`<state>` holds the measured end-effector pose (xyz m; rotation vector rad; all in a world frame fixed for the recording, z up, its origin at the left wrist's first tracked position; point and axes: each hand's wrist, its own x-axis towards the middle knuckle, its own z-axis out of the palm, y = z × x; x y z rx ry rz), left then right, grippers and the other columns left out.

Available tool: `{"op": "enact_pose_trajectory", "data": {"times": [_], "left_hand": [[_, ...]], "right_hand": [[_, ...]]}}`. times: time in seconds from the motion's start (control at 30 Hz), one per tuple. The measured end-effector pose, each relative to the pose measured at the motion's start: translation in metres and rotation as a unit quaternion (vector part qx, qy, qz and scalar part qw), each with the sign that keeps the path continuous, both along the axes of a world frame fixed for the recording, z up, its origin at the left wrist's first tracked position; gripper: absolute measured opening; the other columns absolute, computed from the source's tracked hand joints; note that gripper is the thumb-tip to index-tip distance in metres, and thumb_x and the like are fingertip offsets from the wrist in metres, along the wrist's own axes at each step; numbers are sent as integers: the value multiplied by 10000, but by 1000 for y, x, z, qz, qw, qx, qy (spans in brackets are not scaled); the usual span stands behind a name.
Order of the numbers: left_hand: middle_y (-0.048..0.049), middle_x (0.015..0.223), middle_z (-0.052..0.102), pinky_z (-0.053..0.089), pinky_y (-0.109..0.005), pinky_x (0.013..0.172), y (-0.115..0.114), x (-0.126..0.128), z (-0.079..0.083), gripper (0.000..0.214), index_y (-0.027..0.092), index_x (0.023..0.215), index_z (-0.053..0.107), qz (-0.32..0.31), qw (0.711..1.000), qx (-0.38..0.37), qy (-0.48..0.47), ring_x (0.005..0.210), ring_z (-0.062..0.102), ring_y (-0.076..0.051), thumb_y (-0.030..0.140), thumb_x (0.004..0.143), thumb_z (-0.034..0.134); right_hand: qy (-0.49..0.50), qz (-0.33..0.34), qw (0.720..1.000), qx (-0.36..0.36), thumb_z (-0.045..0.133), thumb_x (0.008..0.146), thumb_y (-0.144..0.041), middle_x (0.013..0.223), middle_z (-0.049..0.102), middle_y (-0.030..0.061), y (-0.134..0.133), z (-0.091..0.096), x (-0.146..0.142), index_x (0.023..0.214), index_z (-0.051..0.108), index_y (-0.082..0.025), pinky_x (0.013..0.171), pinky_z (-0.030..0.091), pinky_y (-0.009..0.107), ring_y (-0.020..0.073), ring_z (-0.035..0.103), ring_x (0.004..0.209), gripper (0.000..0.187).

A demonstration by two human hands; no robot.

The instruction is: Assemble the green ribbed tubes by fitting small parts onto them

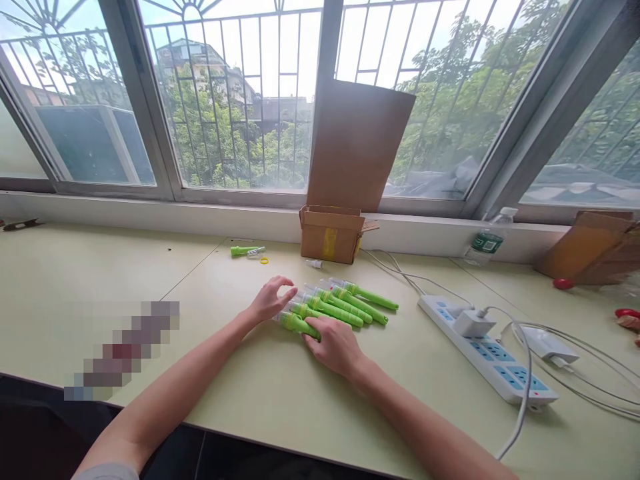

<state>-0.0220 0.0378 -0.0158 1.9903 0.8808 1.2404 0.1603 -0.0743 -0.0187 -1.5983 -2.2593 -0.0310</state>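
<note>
Several bright green, pen-like handled tools (pixel 345 311) with clear tips lie side by side in a slanted row on the pale table (pixel 240 387). My right hand (pixel 336 343) has its fingers closed round the handle end of the nearest green handled tool (pixel 295 323). At the clear-tipped end of the row is my left hand (pixel 273 299), thumb and fingers apart with nothing visible between them. Beyond my hands lie a loose green part (pixel 240 251), a clear spiral piece (pixel 256 252), a yellow ring (pixel 264 261) and a small white cap (pixel 315 265).
A cardboard box (pixel 327 240) stands by the window sill, its tall flap raised. To the right are a white power strip (pixel 487 357) with cables, a charger (pixel 547 345), a plastic bottle (pixel 487 241) and a brown carton (pixel 583 247). A blurred patch covers something at left.
</note>
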Motion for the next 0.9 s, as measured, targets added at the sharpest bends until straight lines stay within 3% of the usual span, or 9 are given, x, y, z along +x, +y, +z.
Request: {"op": "enact_pose_trajectory", "data": {"times": [0.2,0.37,0.6,0.9], "left_hand": [[-82,1002,642,420,-372,886,-5,0,-2,249,226,969,667,-16,987,96,126,1003,554,-250,421,877,541],[-86,979,644,434,-358,848,-5,-1,-1,251,221,1000,652,-15,975,151,163,962,563,-238,387,922,481],[-70,982,642,474,-355,825,-1,-1,-5,248,214,1010,618,4,955,200,218,947,575,-217,373,949,437],[-64,955,649,499,-335,766,3,0,-9,229,202,979,599,43,936,252,244,897,592,-199,356,956,432]], "right_hand": [[-30,-2,999,14,501,898,-403,812,656,89,1,1,2,831,659,-202,570,343,293,220,608,715,264],[-14,-24,998,62,434,935,-463,836,654,94,3,5,3,935,685,-218,559,356,298,217,604,705,351],[15,-2,994,112,464,937,-405,799,643,60,2,2,3,960,690,-211,544,359,283,186,597,666,300],[-32,19,996,87,559,896,-382,816,652,35,6,-1,6,957,674,-228,545,355,256,168,616,688,202]]}}
